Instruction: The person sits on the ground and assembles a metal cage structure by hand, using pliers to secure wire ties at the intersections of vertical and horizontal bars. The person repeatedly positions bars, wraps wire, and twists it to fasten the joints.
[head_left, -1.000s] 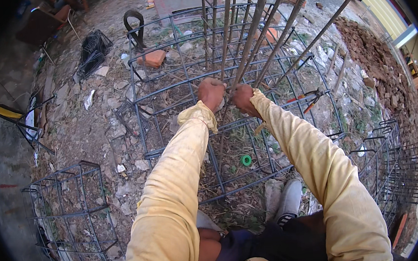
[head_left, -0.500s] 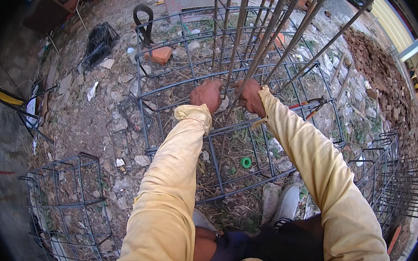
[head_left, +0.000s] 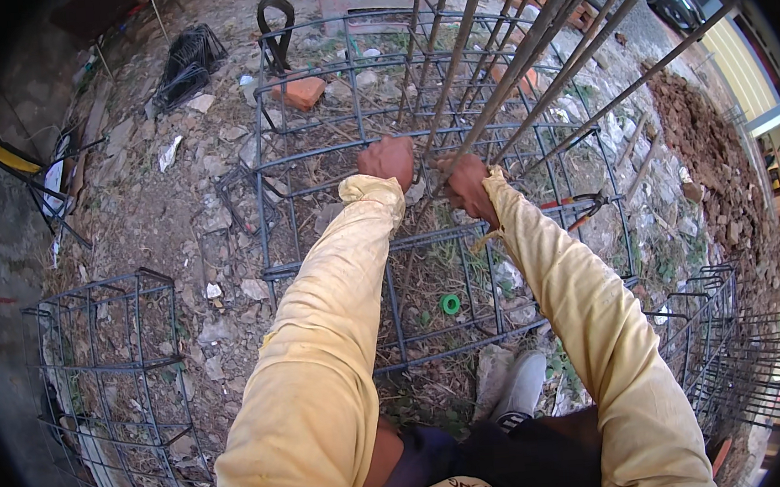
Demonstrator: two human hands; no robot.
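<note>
Both my arms, in yellow sleeves, reach over a grey rebar cage [head_left: 383, 266] lying on the ground. My left hand [head_left: 388, 161] is closed at the cage's middle crossbars; what its fingers grip is hidden. My right hand [head_left: 470, 185] is closed just beside it, at the foot of the slanting upright rebars [head_left: 480, 113]. Its fingertips are turned away, so anything in them cannot be made out. Red-handled pliers [head_left: 580, 208] rest at the cage's right side, near my right forearm. Below my hands, a green ring [head_left: 451, 304] lies on the soil inside the cage.
Other rebar cages stand at the lower left [head_left: 147, 363] and lower right [head_left: 708, 328]. A brick [head_left: 301, 93] and a dark looped strap [head_left: 277, 33] lie at the far side. Stones and rubble cover the ground; a reddish soil heap [head_left: 707, 136] is at right.
The view has shifted slightly. My left hand has moved a little up and turned, while the right stays by the upright bars. Both remain closed.
</note>
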